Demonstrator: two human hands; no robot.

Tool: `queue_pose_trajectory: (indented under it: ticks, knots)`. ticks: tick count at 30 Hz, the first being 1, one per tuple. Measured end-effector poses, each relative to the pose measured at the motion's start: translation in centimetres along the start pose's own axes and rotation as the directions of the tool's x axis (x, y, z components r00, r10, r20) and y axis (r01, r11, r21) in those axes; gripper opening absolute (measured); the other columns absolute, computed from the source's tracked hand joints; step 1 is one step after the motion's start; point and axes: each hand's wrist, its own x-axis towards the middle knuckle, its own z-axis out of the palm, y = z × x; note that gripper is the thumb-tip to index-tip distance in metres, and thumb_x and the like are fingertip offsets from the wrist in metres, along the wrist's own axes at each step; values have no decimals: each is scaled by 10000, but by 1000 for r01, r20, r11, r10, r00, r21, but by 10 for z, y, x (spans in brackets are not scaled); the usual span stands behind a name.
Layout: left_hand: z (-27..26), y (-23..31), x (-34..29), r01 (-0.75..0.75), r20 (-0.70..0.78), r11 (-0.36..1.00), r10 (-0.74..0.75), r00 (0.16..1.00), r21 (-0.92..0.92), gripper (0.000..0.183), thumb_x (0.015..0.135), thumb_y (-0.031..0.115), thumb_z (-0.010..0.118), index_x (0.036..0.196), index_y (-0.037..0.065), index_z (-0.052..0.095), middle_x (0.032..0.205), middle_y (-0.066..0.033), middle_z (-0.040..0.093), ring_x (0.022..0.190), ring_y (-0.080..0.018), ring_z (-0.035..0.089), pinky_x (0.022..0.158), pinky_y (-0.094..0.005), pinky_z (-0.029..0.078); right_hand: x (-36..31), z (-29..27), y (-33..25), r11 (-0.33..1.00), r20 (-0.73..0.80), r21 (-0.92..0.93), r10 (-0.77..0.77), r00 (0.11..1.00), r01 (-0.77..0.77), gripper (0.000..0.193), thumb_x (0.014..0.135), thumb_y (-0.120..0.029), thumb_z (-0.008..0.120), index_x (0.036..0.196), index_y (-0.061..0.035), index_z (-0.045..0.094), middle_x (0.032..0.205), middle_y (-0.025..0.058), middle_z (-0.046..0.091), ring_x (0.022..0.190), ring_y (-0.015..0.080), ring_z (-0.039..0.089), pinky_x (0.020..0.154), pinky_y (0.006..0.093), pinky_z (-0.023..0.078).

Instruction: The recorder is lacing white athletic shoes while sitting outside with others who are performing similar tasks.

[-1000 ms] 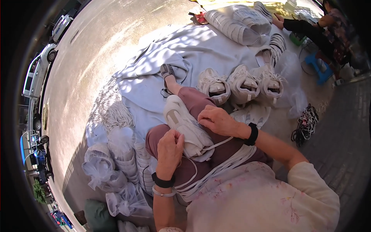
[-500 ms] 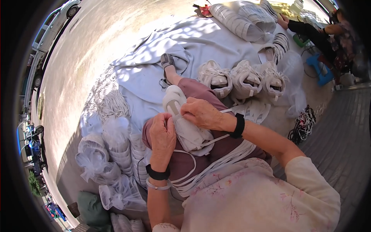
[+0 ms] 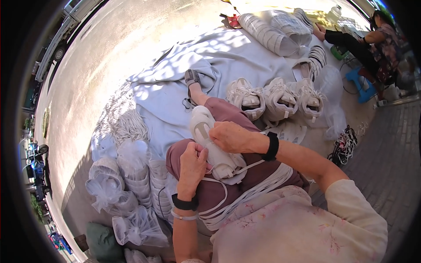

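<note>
left hand (image 3: 192, 165) curled beside, right hand (image 3: 237, 136) curled over white shoe (image 3: 220, 160) on maroon trousers (image 3: 230, 112); can't tell whether either grips anything.

An off-white shoe (image 3: 221, 161) with grey panels near its toe lies between the left hand (image 3: 191, 168) and right hand (image 3: 237, 137), toe pointing away beyond them. Long white laces (image 3: 268, 180) lie bundled on the near side of both hands.
</note>
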Motion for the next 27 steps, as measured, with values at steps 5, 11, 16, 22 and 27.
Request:
queue_pose_trajectory:
  ticks: [5,11,16,22,27]
  knots:
    - [0,-4,-2,42,15,996,-41,999,-76,120,893,79,575,910,-7,493,648,-56,572,481,-120,591,418,-245,521,9,-4,-1,999,114,13,-44,992,42,130,791,-100,538,737,9,584,726,203,589,733,377,602,660,445,457]
    - [0,-6,4,-46,-40,999,45,998,-25,148,871,69,587,928,-40,504,678,-90,601,503,-160,625,438,-260,510,11,-13,6,963,177,264,3,984,-51,121,768,-104,554,728,10,562,648,171,560,593,319,543,593,405,429]
    - [-9,3,11,80,30,997,-79,996,-23,147,872,79,589,931,-30,511,683,-88,601,495,-149,619,435,-259,503,5,-3,15,925,138,369,43,989,-92,129,772,-120,594,759,5,564,615,127,534,569,225,527,588,361,433]
    - [-13,2,15,95,72,995,-94,993,-19,145,883,101,584,960,7,505,722,-55,584,511,-101,598,436,-214,506,1,-9,13,833,153,509,159,975,-216,118,770,-115,643,776,-13,585,607,55,552,556,112,517,546,269,422]
    - [-9,6,17,89,101,996,-88,991,-3,130,883,87,580,952,9,503,726,-54,583,521,-95,597,445,-212,497,1,-12,16,804,243,509,210,947,-308,112,755,-104,660,740,-12,597,619,58,593,551,104,542,524,258,425]
